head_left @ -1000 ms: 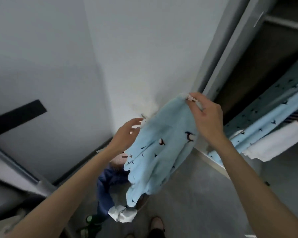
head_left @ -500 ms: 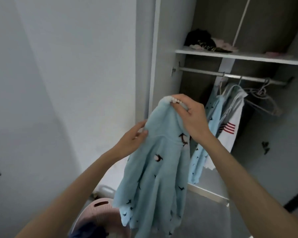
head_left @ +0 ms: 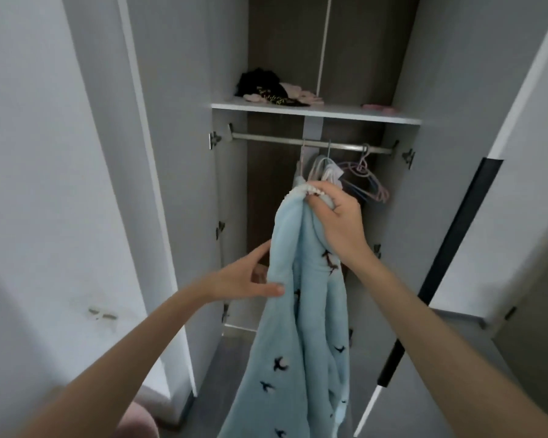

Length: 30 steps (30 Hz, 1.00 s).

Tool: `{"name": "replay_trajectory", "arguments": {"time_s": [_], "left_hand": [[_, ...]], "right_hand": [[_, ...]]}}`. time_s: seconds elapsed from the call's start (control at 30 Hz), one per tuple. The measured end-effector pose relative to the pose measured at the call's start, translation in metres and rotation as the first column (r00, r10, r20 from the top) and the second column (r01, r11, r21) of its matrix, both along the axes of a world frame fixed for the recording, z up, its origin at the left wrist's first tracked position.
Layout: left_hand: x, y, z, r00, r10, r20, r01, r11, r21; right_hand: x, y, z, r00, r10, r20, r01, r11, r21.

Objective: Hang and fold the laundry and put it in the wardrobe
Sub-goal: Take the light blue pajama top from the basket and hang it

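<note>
Wardrobe (head_left: 314, 112) ahead; right hand (head_left: 339, 222) fisted around top of blue garment (head_left: 298, 343), left hand (head_left: 244, 276) pinching its edge.

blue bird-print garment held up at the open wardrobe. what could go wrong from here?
1. The right hand has its grip only on the bunched top of the light blue garment. The rest hangs long and could slip or drag.
2. The pink hangers hang loose on the rail just behind that hand, so reaching in may snag or knock them.
3. The left hand only pinches an edge, so it gives little backup.
</note>
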State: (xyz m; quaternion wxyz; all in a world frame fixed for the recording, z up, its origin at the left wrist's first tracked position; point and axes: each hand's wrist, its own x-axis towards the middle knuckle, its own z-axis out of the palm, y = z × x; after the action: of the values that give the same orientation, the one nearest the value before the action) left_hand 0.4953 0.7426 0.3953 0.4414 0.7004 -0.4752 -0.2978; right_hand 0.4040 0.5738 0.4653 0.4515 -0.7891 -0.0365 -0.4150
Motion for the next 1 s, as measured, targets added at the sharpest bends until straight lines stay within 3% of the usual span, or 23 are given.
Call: {"name": "replay_trajectory", "arguments": {"time_s": [0.13,0.3,0.47,0.73,0.87,1.0], "left_hand": [[-0.016,-0.035,-0.004,0.997,-0.061,0.056,0.061,0.998,-0.001],[-0.014,-0.062,-0.001,0.960,-0.001,0.282,-0.006,1.000,0.022],[-0.010,-0.084,0.008,0.970,-0.093,0.223,0.090,0.996,0.026],[0.014,-0.078,0.011,0.949,-0.187,0.253,0.124,0.961,0.247],[0.033,-0.074,0.007,0.901,-0.034,0.433,-0.064,0.976,0.209],[0.045,-0.069,0.017,0.857,0.153,0.492,-0.198,0.979,0.041]], "right_hand": [[-0.022,-0.026,-0.003,0.999,0.013,-0.030,-0.014,1.000,-0.026],[-0.040,-0.048,-0.005,0.999,0.010,-0.052,-0.012,0.999,-0.039],[-0.052,-0.061,-0.002,0.994,-0.088,-0.060,0.084,0.995,-0.063],[-0.051,-0.086,-0.010,0.922,-0.326,-0.208,0.317,0.945,-0.076],[-0.044,-0.092,-0.019,0.836,-0.471,-0.281,0.412,0.878,-0.245],[-0.035,-0.095,-0.021,0.781,-0.565,-0.267,0.478,0.815,-0.327]]}}
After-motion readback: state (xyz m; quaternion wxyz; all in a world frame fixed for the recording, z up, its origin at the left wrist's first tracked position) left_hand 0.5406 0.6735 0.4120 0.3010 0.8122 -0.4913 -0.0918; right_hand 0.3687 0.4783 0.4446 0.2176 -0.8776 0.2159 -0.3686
